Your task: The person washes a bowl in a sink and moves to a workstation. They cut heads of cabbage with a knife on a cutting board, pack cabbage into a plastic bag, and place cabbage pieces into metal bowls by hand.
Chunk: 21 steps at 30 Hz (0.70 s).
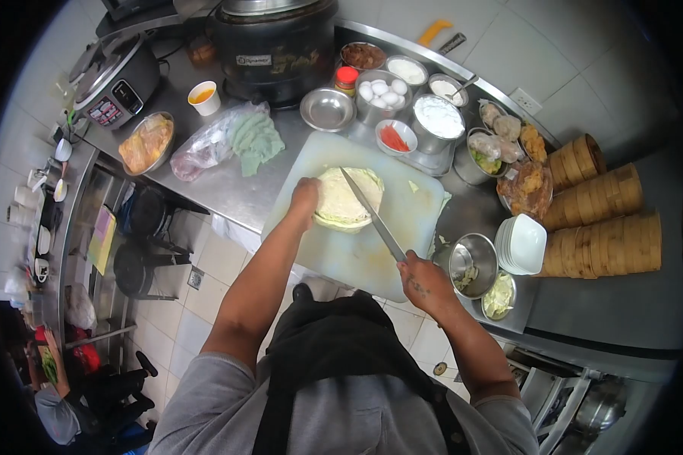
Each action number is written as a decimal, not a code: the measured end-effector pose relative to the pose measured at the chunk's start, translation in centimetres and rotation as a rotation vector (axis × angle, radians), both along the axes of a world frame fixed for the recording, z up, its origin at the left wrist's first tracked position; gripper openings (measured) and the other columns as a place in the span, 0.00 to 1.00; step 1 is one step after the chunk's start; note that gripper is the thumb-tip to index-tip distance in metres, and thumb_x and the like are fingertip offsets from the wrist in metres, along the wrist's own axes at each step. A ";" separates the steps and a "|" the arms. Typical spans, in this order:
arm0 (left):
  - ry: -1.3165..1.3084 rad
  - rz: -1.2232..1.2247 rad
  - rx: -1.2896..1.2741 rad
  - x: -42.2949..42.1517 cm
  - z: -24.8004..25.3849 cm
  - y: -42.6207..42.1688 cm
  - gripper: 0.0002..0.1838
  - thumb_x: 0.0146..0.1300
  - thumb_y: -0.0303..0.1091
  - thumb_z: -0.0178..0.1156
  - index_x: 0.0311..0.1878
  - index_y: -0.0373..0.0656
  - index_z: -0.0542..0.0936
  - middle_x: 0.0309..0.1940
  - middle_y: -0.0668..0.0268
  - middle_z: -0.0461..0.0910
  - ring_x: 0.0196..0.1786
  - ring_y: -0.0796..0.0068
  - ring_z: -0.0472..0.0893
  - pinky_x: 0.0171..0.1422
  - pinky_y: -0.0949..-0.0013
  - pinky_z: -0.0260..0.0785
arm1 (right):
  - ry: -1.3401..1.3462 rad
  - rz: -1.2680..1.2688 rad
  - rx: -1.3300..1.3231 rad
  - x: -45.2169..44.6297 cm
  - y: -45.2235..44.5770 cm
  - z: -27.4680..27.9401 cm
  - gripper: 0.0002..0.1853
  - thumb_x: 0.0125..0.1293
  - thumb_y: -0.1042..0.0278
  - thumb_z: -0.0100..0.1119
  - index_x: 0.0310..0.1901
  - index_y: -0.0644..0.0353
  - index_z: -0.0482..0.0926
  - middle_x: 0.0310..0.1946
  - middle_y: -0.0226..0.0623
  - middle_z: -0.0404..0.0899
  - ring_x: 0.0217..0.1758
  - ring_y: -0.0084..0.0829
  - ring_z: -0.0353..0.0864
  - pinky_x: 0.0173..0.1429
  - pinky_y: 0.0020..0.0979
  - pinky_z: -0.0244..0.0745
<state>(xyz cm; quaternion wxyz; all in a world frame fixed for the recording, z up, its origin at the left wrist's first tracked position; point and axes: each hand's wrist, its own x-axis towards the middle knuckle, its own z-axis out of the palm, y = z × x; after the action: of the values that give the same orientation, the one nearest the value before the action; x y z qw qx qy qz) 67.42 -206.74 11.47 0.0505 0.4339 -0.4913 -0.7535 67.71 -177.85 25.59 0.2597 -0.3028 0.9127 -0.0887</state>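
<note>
Nearest the camera, a black apron (334, 334) covers the worker's grey shirt, close against the near edge of the cutting board (413, 216). On that board's middle sits a cut cabbage (345, 203), pale face up, probably so that it rests steadily. The left hand (305, 199) has its fingers curled against the cabbage's side, seemingly to brace it; how tightly they close I cannot tell. The right hand's (425, 287) fingers are clamped round the handle of a knife (385, 233), whose blade slants across the pale face, giving that hand room clear of the cabbage. Right of the board, a steel bowl (473, 265) holding cabbage pieces stands within easy reach, presumably for that reason. Beyond the board, a black pot warmer (273, 57) bears a pale nameplate, and left of it a grey rice cooker (118, 80) carries a red-and-white label; neither reads clearly.
</note>
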 end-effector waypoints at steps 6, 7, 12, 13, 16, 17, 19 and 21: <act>0.042 0.057 0.103 0.2 -2.3 -0.5 0.20 0.68 0.39 0.48 0.56 0.35 0.70 0.50 0.52 0.75 0.51 0.58 0.77 0.54 0.57 0.72 | 0.014 -0.010 -0.195 -1.2 -2.7 -6.9 0.14 0.74 0.61 0.46 0.45 0.66 0.71 0.32 0.56 0.82 0.38 0.57 0.82 0.45 0.52 0.76; 0.049 0.058 0.086 0.1 -2.5 -0.7 0.20 0.67 0.39 0.48 0.56 0.34 0.70 0.49 0.52 0.75 0.50 0.58 0.77 0.53 0.57 0.72 | 0.014 -0.052 -0.242 -1.1 -3.1 -8.1 0.14 0.74 0.60 0.46 0.45 0.66 0.71 0.33 0.55 0.82 0.38 0.57 0.82 0.45 0.52 0.76; 0.042 0.065 0.035 0.3 -1.4 0.0 0.19 0.66 0.38 0.48 0.54 0.34 0.72 0.47 0.52 0.75 0.47 0.58 0.78 0.51 0.57 0.72 | 0.025 -0.119 -0.315 -1.1 -3.5 -9.0 0.16 0.74 0.59 0.46 0.46 0.67 0.72 0.35 0.54 0.83 0.40 0.56 0.83 0.46 0.51 0.75; 0.030 0.070 -0.007 0.2 -1.2 -0.1 0.19 0.65 0.37 0.49 0.53 0.33 0.72 0.46 0.52 0.76 0.46 0.59 0.78 0.51 0.57 0.72 | -0.006 -0.099 -0.280 -1.6 -3.7 -7.7 0.17 0.74 0.59 0.46 0.45 0.68 0.72 0.35 0.57 0.83 0.40 0.57 0.82 0.46 0.50 0.75; 0.045 0.014 0.023 0.1 -1.4 -0.7 0.18 0.65 0.37 0.50 0.52 0.33 0.73 0.47 0.51 0.76 0.47 0.58 0.78 0.51 0.56 0.73 | -0.081 -0.078 -0.211 -1.7 -3.9 -4.4 0.17 0.74 0.59 0.45 0.44 0.69 0.72 0.34 0.60 0.82 0.41 0.59 0.82 0.47 0.50 0.75; 0.050 0.007 0.019 -0.1 -1.7 -0.7 0.18 0.65 0.37 0.50 0.52 0.33 0.73 0.47 0.51 0.76 0.47 0.58 0.78 0.51 0.56 0.73 | -0.119 -0.074 -0.173 -1.8 -3.8 -3.8 0.18 0.75 0.59 0.45 0.43 0.69 0.72 0.33 0.61 0.81 0.41 0.59 0.82 0.47 0.51 0.75; 0.055 0.041 -0.006 -0.1 -2.1 -0.6 0.18 0.66 0.36 0.50 0.52 0.32 0.73 0.46 0.51 0.76 0.47 0.58 0.79 0.50 0.55 0.73 | -0.105 -0.091 -0.173 -1.2 -4.0 -4.1 0.17 0.75 0.59 0.44 0.44 0.69 0.72 0.33 0.61 0.81 0.41 0.59 0.82 0.48 0.51 0.75; 0.072 0.048 0.004 0.5 -2.6 -0.3 0.18 0.66 0.36 0.51 0.51 0.32 0.73 0.46 0.51 0.76 0.47 0.57 0.79 0.50 0.55 0.73 | -0.104 -0.095 -0.165 -0.3 -4.8 -5.6 0.17 0.75 0.60 0.44 0.45 0.69 0.71 0.33 0.62 0.81 0.41 0.59 0.82 0.49 0.52 0.74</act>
<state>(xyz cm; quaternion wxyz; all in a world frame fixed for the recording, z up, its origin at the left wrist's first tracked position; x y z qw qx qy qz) 67.88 -207.07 8.82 0.0852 0.4184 -0.4771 -0.7681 67.43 -182.62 19.97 0.2762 -0.2747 0.9009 -0.1913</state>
